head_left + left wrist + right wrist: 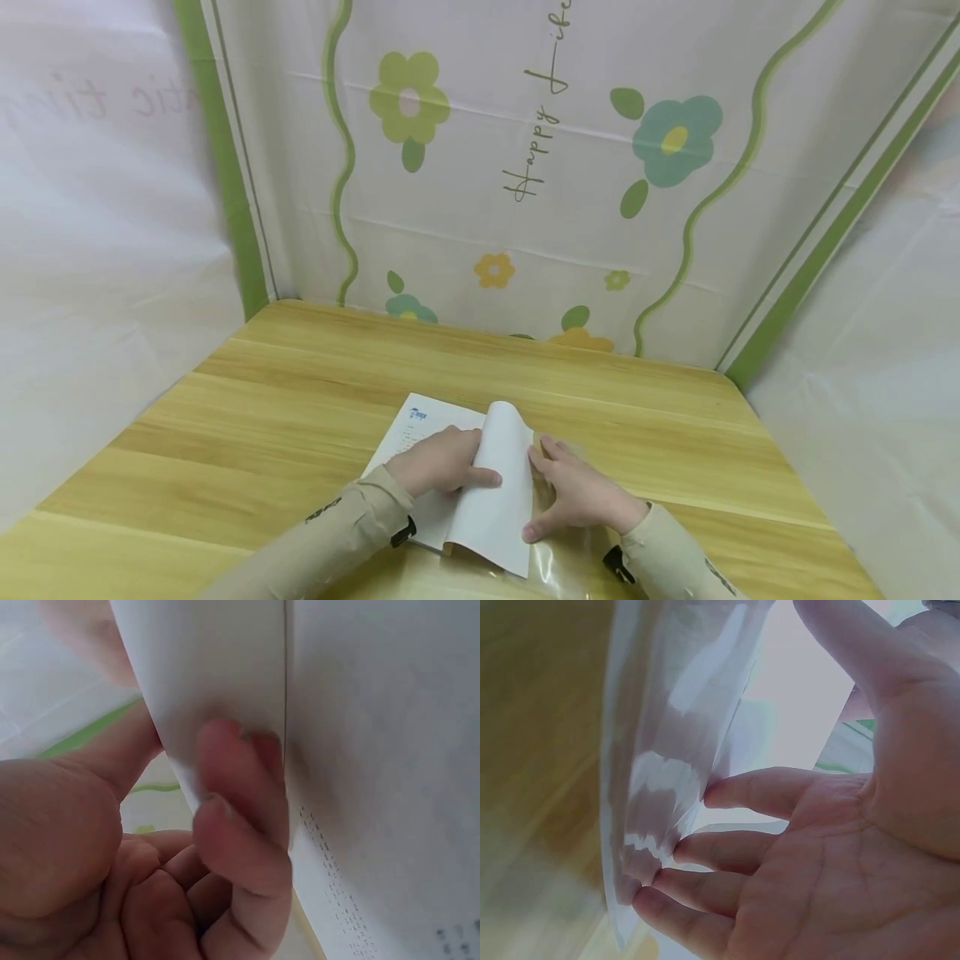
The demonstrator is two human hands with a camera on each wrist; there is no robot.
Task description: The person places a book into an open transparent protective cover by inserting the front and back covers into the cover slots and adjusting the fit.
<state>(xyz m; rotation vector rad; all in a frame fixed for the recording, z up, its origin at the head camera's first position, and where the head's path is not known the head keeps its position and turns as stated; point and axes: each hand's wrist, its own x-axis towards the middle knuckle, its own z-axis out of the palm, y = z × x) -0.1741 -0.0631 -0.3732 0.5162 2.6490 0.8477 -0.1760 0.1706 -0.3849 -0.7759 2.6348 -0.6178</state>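
Note:
A white booklet (431, 408) lies on the table, its left page showing a small blue mark and lines of print. One blank white leaf (501, 467) stands curled up and leans to the right. My left hand (442, 462) grips this leaf, thumb on its outer face and curled fingers (244, 840) on the printed side. At the leaf's right edge is my right hand (573, 492), fingers spread and fairly straight. Its fingertips (720, 793) touch a clear plastic film (660, 772) that runs out from beneath the leaf. The right thumb lies along the leaf's edge.
The wooden table (225, 425) reaches back to a printed cloth wall (465, 192) with flowers. White cloth (97, 267) also hangs on the left and right sides. Clear film (558, 558) spreads over the table beside the booklet.

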